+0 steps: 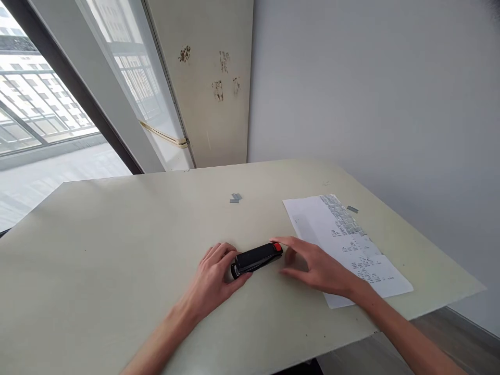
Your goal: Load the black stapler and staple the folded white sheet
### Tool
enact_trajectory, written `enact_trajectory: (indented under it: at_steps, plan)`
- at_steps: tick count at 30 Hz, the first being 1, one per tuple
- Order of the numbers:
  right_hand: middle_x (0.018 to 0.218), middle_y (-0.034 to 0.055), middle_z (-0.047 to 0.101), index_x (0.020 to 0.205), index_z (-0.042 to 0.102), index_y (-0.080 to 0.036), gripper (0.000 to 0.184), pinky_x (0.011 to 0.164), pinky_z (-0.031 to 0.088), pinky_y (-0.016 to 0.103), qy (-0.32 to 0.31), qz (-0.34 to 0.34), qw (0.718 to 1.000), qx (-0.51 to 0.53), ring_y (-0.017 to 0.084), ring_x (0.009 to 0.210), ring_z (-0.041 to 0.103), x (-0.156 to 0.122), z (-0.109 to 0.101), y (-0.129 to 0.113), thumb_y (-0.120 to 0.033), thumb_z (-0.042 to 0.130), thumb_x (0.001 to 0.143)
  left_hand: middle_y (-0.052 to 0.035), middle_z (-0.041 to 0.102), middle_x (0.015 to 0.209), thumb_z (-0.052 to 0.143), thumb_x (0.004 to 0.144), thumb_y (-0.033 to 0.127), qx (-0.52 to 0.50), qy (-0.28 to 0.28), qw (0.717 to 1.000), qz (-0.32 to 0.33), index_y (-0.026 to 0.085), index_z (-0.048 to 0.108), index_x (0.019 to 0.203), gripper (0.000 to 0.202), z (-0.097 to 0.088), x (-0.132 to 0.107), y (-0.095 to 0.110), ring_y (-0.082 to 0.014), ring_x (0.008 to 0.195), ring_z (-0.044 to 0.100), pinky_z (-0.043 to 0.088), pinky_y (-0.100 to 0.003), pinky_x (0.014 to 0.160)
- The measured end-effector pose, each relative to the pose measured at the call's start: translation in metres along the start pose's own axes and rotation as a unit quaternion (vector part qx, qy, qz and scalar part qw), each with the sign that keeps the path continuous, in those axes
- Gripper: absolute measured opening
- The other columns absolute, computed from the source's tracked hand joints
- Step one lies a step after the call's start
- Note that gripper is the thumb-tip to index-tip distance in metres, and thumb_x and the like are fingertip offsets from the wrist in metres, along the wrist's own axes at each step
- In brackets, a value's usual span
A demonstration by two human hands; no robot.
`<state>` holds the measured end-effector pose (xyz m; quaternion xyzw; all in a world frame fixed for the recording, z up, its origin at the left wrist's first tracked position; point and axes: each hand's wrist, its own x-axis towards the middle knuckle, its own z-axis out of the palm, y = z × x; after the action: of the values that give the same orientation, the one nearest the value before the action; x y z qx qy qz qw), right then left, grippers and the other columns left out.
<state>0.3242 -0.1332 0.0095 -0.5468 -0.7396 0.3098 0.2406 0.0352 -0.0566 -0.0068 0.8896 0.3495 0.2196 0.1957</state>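
The left grip (214, 276) clasps one end of a long black stapler with a red tip (255, 257), its axis slanting rightward and away to the loosely open right grip (318, 266)

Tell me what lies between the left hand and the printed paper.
In the head view, the black stapler, then the right hand, which partly overlaps the paper.

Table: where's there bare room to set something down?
The widest bare patch of table runs left of the left hand, out to the table's left edge. A smaller one lies between the paper and the staple strips to its left. It's crowded around the stapler and right hand, whose wrist crosses the paper's edge.
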Motion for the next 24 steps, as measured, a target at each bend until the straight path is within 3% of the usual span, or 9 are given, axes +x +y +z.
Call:
enact_trajectory:
  at_steps: [3,7,11,18,21,24]
  plan:
    - [0.130,0.0013,0.072,0.157,0.039,-0.047,0.058,0.092,0.062,0.042,0.063,0.084,0.994,-0.043,0.025,0.114,0.071,-0.035,-0.011,0.007,-0.055,0.056,0.102,-0.0062,0.068,0.109,0.065,0.097,0.040,-0.024,-0.006,1.000,-0.017,0.022,0.067,0.099,0.018,-0.001,0.002,0.002,-0.0240,0.095,0.063,0.052,-0.038,0.086]
    - [0.156,-0.0040,0.057,0.152,0.045,-0.050,0.052,0.100,0.061,0.049,0.148,0.191,0.965,-0.106,0.030,0.135,0.063,-0.080,-0.020,0.033,-0.061,0.051,0.102,-0.0060,0.070,0.114,0.068,0.095,0.046,-0.089,-0.011,0.995,-0.051,0.024,0.069,0.105,0.024,-0.004,0.007,0.013,-0.0258,0.103,0.064,0.053,-0.039,0.089]
    - [0.164,-0.0080,0.047,0.152,0.045,-0.050,0.051,0.114,0.053,0.054,0.169,0.227,0.950,-0.130,0.030,0.151,0.046,-0.107,-0.020,0.059,-0.063,0.047,0.103,-0.0036,0.073,0.100,0.066,0.095,0.055,-0.155,-0.050,0.977,-0.137,0.026,0.072,0.109,0.032,-0.005,0.012,0.024,-0.0247,0.090,0.067,0.053,-0.036,0.076]
    - [0.171,-0.0070,0.036,0.155,0.043,-0.046,0.054,0.121,0.044,0.059,0.169,0.197,0.954,-0.151,0.030,0.158,0.033,-0.110,-0.006,0.082,-0.062,0.044,0.104,-0.0024,0.074,0.093,0.066,0.094,0.055,-0.172,-0.042,0.971,-0.163,0.027,0.075,0.106,0.032,-0.006,0.013,0.023,-0.0225,0.081,0.065,0.049,-0.033,0.067]
    - [0.171,-0.0079,0.034,0.153,0.046,-0.046,0.051,0.120,0.045,0.059,0.160,0.193,0.955,-0.157,0.030,0.159,0.031,-0.104,0.000,0.084,-0.062,0.045,0.104,-0.0022,0.073,0.087,0.065,0.095,0.055,-0.196,-0.062,0.959,-0.194,0.025,0.075,0.105,0.033,-0.012,0.014,0.021,-0.0207,0.074,0.063,0.048,-0.032,0.064]
    - [0.172,-0.0085,0.032,0.152,0.047,-0.046,0.050,0.118,0.048,0.058,0.167,0.192,0.954,-0.158,0.029,0.160,0.029,-0.099,0.004,0.079,-0.061,0.043,0.105,-0.0015,0.075,0.091,0.067,0.093,0.053,-0.225,-0.058,0.952,-0.201,0.027,0.073,0.116,0.035,-0.016,0.015,0.019,-0.0203,0.076,0.065,0.050,-0.032,0.067]
